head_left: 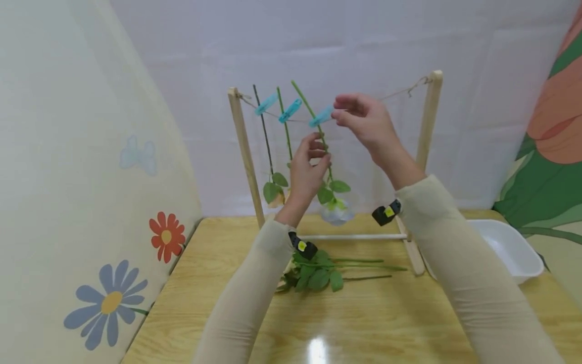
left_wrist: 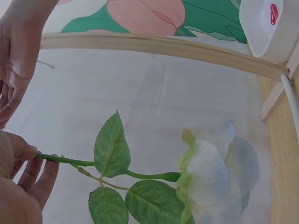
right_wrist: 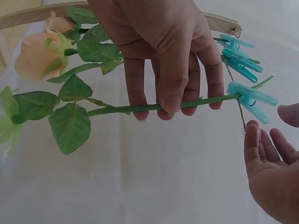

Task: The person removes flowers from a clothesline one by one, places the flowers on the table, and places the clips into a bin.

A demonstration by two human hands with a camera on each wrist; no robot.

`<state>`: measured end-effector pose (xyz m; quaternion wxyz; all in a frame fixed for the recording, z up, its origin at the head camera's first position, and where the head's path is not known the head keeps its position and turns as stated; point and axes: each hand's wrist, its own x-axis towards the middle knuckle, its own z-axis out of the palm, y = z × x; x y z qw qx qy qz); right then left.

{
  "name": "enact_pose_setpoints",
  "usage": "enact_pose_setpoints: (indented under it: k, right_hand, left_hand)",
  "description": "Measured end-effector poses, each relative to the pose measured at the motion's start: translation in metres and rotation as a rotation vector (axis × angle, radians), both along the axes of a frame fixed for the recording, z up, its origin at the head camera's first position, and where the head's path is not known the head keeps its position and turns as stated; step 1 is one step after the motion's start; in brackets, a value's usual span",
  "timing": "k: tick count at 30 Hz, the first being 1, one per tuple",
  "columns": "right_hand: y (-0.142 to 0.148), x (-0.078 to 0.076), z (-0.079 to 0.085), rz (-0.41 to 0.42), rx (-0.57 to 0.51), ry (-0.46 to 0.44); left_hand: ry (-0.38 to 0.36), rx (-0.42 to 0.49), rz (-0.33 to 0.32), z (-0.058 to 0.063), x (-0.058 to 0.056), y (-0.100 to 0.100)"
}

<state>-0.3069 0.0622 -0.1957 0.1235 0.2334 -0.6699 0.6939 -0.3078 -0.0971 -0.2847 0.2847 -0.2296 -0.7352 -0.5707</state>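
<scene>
My left hand [head_left: 306,169] pinches the green stem [left_wrist: 65,159] of a pale blue-white rose [left_wrist: 210,175] between thumb and fingers. The rose hangs head down. A blue clothespin [right_wrist: 250,98] clips the upper stem to a thin string. Just right of that clothespin, my right hand [head_left: 370,124] hovers with thumb and fingers apart, holding nothing. Further left, two more blue clothespins hold the dark stem [head_left: 265,134] and a green stem [head_left: 284,124]. Peach roses [right_wrist: 35,58] on these hang behind my left hand in the right wrist view.
The string runs between a left wooden post [head_left: 245,151] and a right post [head_left: 429,119]. Below lie several leafy flower stems [head_left: 320,278] on the wooden table [head_left: 364,323]. At right stands a white basin [head_left: 514,247]; a small red item [left_wrist: 274,14] lies inside.
</scene>
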Motion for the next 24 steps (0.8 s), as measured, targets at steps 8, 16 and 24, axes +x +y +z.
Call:
enact_pose_setpoints:
  k: [8, 16, 24]
  right_hand:
    - [-0.009, 0.003, -0.003, 0.009, -0.061, -0.028]
    - [-0.012, 0.005, -0.007, 0.043, -0.16, -0.035]
    - [-0.018, 0.005, -0.008, -0.05, -0.132, -0.047]
  left_hand:
    - [-0.009, 0.052, -0.031, 0.002, 0.006, 0.001]
    - [-0.013, 0.028, -0.021, 0.002, 0.008, 0.005]
    - [-0.012, 0.002, 0.0, 0.001, 0.009, 0.006]
